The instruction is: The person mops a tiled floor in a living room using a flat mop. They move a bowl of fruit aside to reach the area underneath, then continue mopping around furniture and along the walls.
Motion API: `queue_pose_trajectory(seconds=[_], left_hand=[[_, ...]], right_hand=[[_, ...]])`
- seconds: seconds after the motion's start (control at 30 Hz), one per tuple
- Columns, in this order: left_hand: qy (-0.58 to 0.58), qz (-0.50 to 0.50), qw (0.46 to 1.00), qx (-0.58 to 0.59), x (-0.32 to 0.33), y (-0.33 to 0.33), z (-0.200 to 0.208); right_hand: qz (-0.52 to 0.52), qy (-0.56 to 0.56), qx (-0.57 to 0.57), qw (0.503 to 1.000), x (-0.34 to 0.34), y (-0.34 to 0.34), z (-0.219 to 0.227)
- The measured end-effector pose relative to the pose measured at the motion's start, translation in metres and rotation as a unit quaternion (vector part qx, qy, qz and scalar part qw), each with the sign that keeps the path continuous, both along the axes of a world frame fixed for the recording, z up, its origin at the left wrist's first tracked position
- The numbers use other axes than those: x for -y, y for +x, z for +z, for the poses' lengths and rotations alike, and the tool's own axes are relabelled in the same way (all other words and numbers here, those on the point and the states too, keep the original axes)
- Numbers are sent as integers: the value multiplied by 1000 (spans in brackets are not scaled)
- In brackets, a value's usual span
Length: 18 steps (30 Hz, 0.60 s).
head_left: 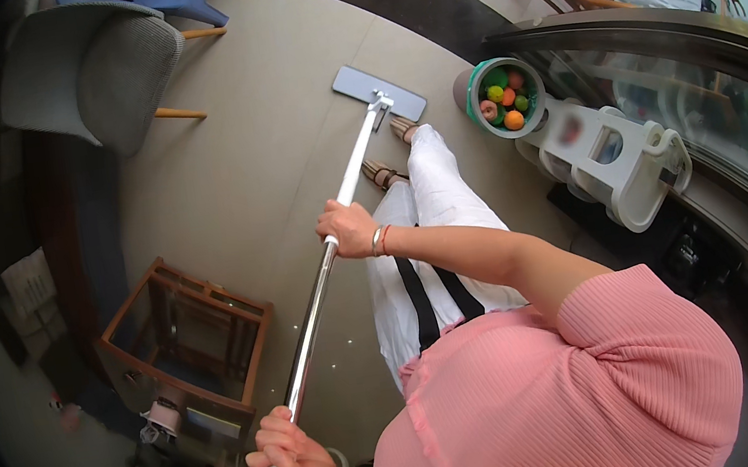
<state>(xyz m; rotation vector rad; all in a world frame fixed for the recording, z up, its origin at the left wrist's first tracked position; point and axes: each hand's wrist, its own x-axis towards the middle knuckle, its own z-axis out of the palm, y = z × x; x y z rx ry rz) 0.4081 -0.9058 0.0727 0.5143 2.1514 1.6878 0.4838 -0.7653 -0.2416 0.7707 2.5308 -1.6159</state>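
I hold a flat mop (pixel 314 314) with a long white and chrome pole running from low left up to the far middle. Near the pole's upper end, my left hand (pixel 291 449) is closed around the white grip, a pale green bangle at its wrist. Farther down the pole, my right hand (pixel 349 227) wraps round it where chrome meets white; a bracelet and a red cord circle that wrist. The grey rectangular mop head (pixel 380 94) lies flat on the tiled floor, just ahead of my sandalled feet (pixel 390 159).
Right of the mop head stands a grey bin (pixel 462 99) with a green liner and fruit-like round things. Beside it is a white plastic unit (pixel 616 152) along a glass door (pixel 711 114). At left are a grey chair (pixel 98 72) and a wood-framed table (pixel 188 341).
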Motion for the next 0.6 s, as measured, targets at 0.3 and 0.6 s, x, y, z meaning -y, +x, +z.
queue_pose_trajectory(seconds=[0.3,0.6], left_hand=[[34,25,998,-52,68,-8,12],[120,141,983,-19,-11,57,-52]], right_hand=[[203,-72,-12,976,61,-37,15],[204,40,13,978,-55,24,-19]])
